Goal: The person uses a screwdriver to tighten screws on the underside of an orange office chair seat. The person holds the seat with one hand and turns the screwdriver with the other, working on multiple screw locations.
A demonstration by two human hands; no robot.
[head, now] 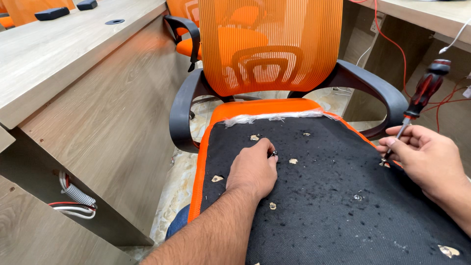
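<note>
wooden desk | red wire | white cable coil

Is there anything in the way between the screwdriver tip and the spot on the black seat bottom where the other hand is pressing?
Nothing visible does. Only bare black fabric of the seat underside lies between the screwdriver in the right hand and the left hand.

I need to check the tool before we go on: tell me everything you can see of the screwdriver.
The screwdriver has a red and black handle with a thin metal shaft. It stands tilted, handle up and to the right, tip down near the right edge of the black seat underside. The right hand holds it by the shaft, fingers curled round it. The handle is free of the hand. The tip itself is too small to make out.
</note>
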